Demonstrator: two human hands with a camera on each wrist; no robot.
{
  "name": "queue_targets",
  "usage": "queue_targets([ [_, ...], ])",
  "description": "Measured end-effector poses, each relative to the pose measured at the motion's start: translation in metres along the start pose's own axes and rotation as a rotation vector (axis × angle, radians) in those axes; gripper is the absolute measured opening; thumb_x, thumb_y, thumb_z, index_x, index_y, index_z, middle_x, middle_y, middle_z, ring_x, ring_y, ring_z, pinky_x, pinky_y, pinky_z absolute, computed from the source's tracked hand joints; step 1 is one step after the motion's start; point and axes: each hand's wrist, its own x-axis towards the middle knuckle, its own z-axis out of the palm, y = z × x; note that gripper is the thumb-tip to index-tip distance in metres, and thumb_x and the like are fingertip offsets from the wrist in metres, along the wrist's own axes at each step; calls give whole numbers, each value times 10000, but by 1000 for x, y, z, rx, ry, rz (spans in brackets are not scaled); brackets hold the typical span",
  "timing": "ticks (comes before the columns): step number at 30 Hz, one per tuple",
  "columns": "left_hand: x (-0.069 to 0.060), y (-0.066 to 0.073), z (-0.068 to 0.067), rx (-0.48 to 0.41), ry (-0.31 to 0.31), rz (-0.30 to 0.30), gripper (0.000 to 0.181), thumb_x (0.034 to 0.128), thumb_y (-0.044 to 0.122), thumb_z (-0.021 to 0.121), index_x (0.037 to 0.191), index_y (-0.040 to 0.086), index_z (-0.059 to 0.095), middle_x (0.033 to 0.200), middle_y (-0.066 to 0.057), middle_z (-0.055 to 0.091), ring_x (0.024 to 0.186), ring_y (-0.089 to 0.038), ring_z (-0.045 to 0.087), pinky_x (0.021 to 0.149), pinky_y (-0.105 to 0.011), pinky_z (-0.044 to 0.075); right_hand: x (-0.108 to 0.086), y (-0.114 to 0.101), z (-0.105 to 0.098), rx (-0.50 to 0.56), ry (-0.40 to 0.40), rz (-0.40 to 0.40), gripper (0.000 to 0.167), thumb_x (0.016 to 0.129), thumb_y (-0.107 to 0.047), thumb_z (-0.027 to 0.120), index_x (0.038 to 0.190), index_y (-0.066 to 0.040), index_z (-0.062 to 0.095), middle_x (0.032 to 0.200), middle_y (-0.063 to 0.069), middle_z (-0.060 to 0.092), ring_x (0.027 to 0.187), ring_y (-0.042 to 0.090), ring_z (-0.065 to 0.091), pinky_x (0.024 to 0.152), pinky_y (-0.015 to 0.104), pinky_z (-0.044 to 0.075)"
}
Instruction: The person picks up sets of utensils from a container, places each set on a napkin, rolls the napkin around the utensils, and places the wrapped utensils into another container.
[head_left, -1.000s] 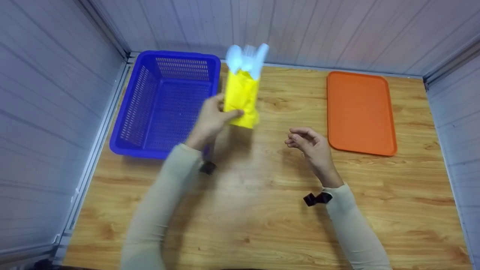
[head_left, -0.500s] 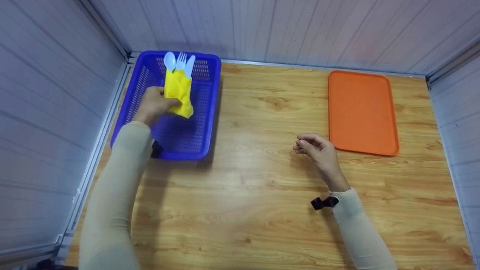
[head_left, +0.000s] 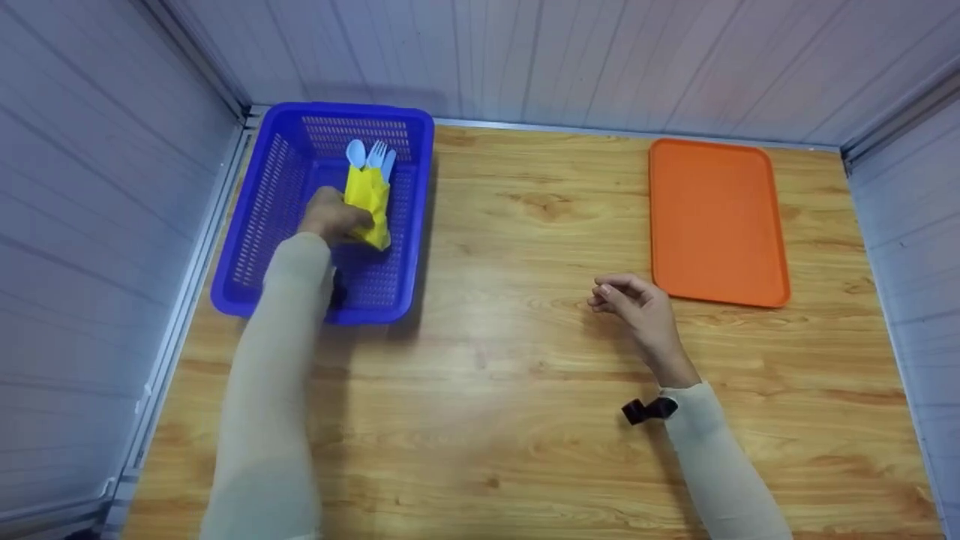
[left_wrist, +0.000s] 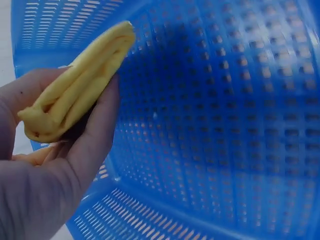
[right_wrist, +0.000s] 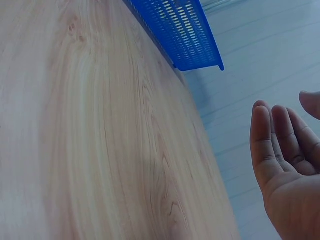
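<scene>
My left hand (head_left: 335,214) is inside the blue basket (head_left: 420,225), gripping a folded yellow napkin (head_left: 367,193) between thumb and fingers. A pale spoon (head_left: 355,154), a fork (head_left: 376,154) and a knife (head_left: 388,165) stick out of the napkin's far end. The left wrist view shows the lower end of the napkin (left_wrist: 82,85) in the hand, over the basket's perforated floor; whether it touches the floor I cannot tell. My right hand (head_left: 641,315) hovers over the table with loosely bent fingers and holds nothing.
An orange tray (head_left: 718,225) lies flat at the back right of the wooden table (head_left: 480,420), beyond the right hand. Grey panel walls (head_left: 570,67) stand at the back and both sides. The basket sits at the back left.
My left hand has carried the napkin with its cutlery leftward from above the table to over the basket, then down inside it. The right hand has shifted slightly right and toward me.
</scene>
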Motion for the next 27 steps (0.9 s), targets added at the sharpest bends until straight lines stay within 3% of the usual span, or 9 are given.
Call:
queue_targets([
  [4,5,1,10,-12,-22,-10,537,817,-35,655,1307,-125,453,1156,-191,523,1046,-332,564,900,-418,546,-1,0,-1,-10,-1,-8,299,956,-70,675,1136,165,630,1045,462,542,855,312,697,789,452,578],
  [12,17,-2,28,-3,-96,-45,483,827,-41,665,1262,-118,470,1107,-172,526,969,-300,588,860,-387,566,-3,0,1,1,-9,19,355,960,-83,671,1152,205,591,1021,375,604,859,286,695,792,394,584],
  [18,24,-7,30,-57,-165,-105,476,878,6,674,1284,-112,456,1097,-161,511,943,-267,588,840,-350,573,-4,3,1,2,-13,29,350,960,-77,671,1150,205,588,1028,396,587,863,285,690,803,402,581],
  [27,30,-12,30,-4,-159,-161,476,865,56,698,1276,-87,506,1104,-151,532,956,-254,562,891,-358,542,-4,6,3,-11,-13,44,311,958,-81,675,1122,177,618,1027,451,545,848,289,683,792,412,583],
])
